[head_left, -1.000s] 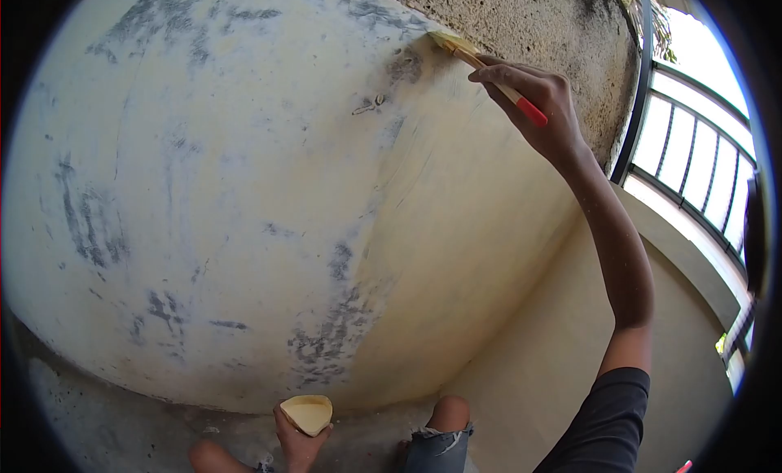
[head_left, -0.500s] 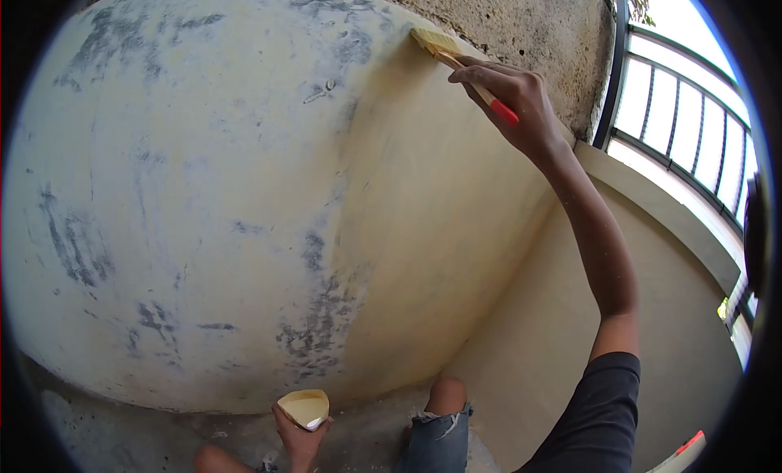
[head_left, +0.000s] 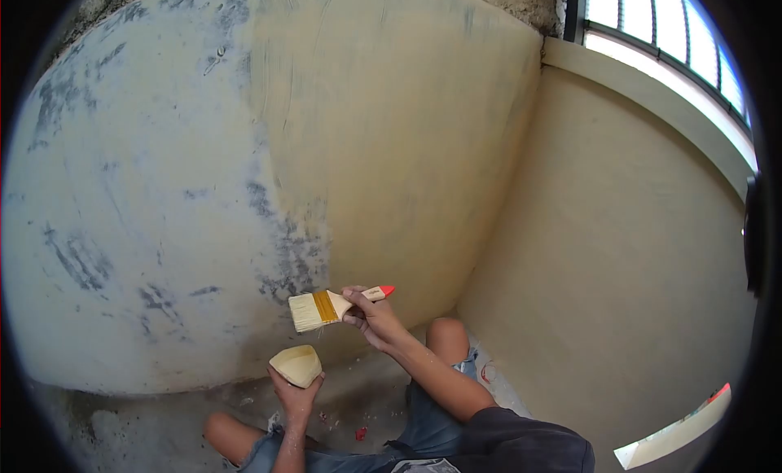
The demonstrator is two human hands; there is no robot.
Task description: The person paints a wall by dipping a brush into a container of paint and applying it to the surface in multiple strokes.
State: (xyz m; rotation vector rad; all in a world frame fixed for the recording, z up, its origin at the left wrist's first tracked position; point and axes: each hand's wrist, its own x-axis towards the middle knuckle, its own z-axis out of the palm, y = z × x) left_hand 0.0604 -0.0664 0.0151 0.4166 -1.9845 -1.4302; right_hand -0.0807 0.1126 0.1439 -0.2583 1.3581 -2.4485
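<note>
My right hand [head_left: 371,317] grips a flat paintbrush [head_left: 326,306] with pale bristles, a gold ferrule and a red-tipped wooden handle. The brush is held level, bristles pointing left, just above a small cream-coloured cup of paint [head_left: 296,365]. My left hand [head_left: 293,396] holds that cup from below, near my knees. In front of me stands a wall [head_left: 163,188], its left part grey-smudged and bare, its right part [head_left: 391,147] coated in cream paint.
A second cream wall [head_left: 619,253] meets the first at a corner on the right. A railing with bars [head_left: 676,41] runs along the top right. My bent knees [head_left: 444,335] rest on a rough concrete floor [head_left: 122,424] with red paint spots.
My right hand has dropped from the top of the wall down to just above the paint cup, bringing the brush with it. The view has tilted downward and right.
</note>
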